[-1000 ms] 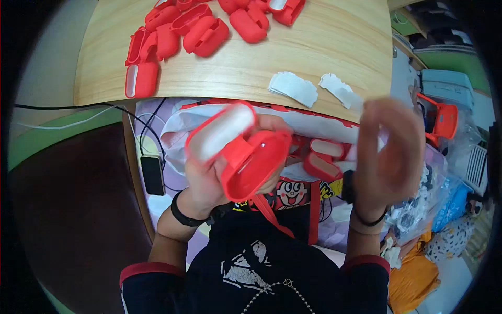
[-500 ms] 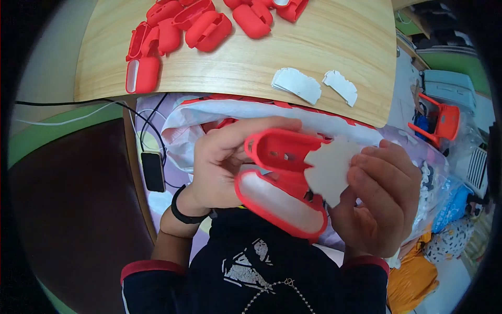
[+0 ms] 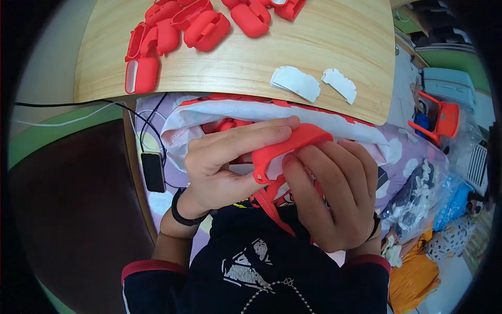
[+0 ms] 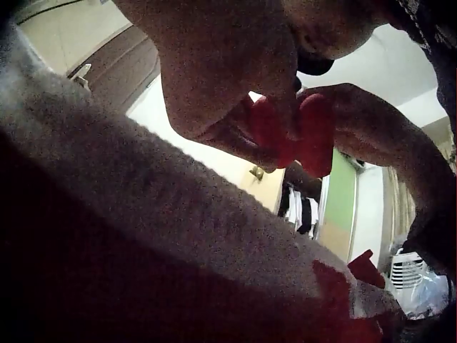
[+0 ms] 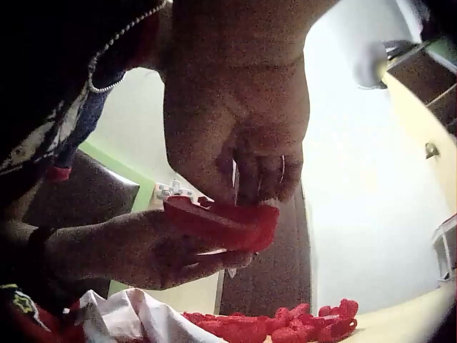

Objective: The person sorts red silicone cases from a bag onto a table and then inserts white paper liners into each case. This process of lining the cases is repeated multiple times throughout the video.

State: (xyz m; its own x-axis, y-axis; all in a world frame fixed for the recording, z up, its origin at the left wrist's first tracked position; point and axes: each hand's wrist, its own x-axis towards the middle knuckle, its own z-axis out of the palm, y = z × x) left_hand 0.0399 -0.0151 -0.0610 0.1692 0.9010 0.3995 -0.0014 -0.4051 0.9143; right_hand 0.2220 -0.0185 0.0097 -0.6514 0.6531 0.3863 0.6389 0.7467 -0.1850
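My left hand (image 3: pixel 217 167) grips a red earphone case cover (image 3: pixel 293 140), fingers along its top and thumb at the lower near edge, by a small loop hole. The open side of the cover faces down and toward my body. My right hand (image 3: pixel 337 204) has its bent fingertips inside that opening, at a white card (image 3: pixel 276 166) that is mostly hidden by the fingers and the shell. In the right wrist view the red cover (image 5: pixel 228 223) lies between the two hands, right fingers coming down onto it from above.
Several more red covers (image 3: pixel 206 31) lie at the back left of the wooden table (image 3: pixel 246 68). A stack of white cut cards (image 3: pixel 295 83) and a separate white card (image 3: pixel 340 85) are near its front edge. A white-lined bag (image 3: pixel 183 118) sits below; a phone (image 3: pixel 152 171) lies left.
My right hand came in from the right with a white card and moved it into the cover. My left hand turned the cover so its opening faces down toward my body.
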